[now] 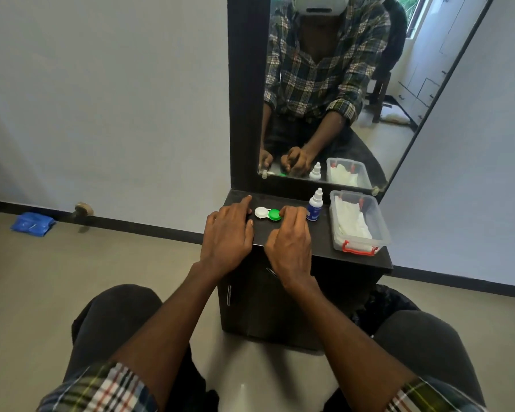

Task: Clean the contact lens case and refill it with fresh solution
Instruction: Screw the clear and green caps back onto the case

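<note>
A contact lens case (267, 214) with one white cap and one green cap lies on the black cabinet top (318, 242), both caps on. My left hand (228, 233) rests just left of it, index finger stretched out, holding nothing. Just right of the case is my right hand (290, 236), fingers curled, with the fingertips at the green cap; I cannot tell whether they grip it. A small solution bottle (314, 205) with a white nozzle and blue label stands upright right of my right hand.
A clear plastic box (381, 233) with red clips holds white tissues at the cabinet's right end. A tall mirror (339, 84) in a black frame stands directly behind the cabinet top. A blue packet (32, 225) lies on the floor at the left wall.
</note>
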